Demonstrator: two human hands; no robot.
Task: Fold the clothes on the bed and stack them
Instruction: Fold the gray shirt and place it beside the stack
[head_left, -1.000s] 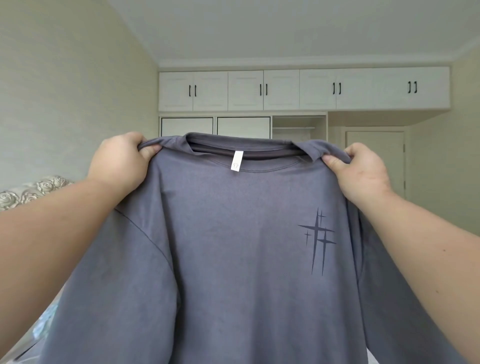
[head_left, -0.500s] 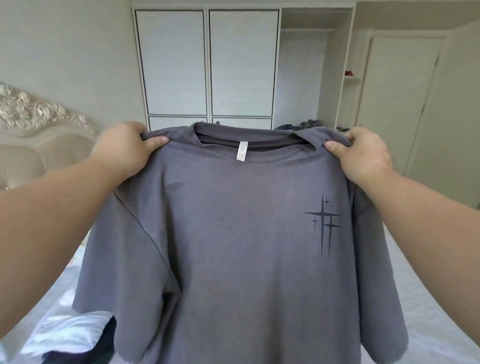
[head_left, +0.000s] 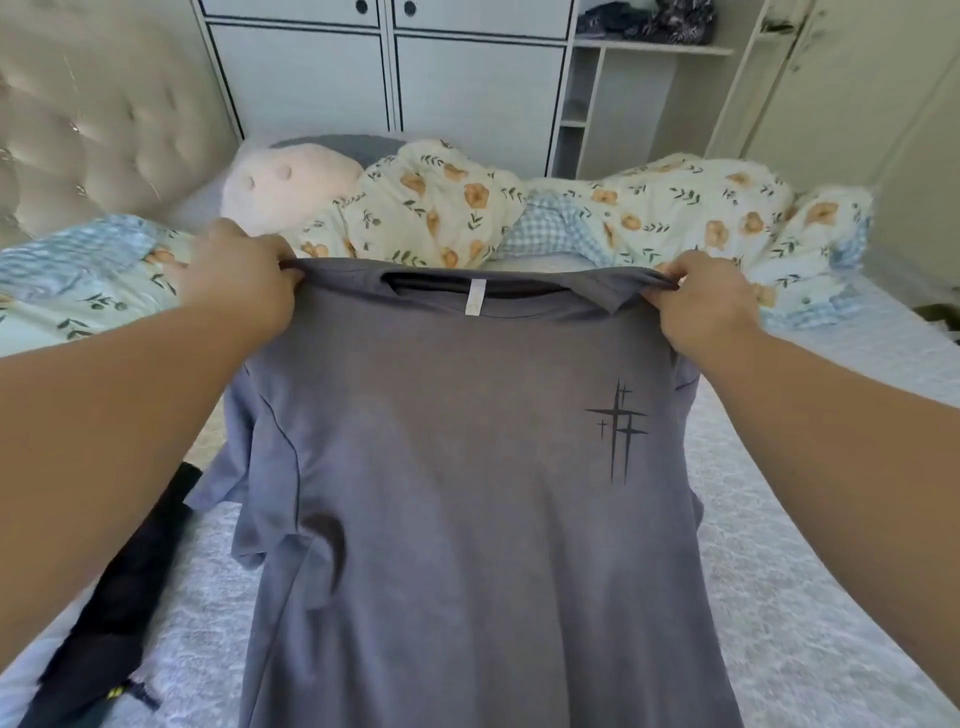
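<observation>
Both grips on grey T-shirt (head_left: 467, 467), screening bed (head_left: 779, 571); floral quilt (head_left: 649, 218) behind.

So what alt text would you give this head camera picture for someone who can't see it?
A person's left hand and right hand grip a grey T-shirt by its shoulders, holding it spread over a white bed. A floral quilt lies bunched behind it, and a dark garment lies at the left.

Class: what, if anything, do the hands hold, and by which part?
Both hold the grey T-shirt by its shoulders: left hand one side of the collar, right hand the other.
</observation>
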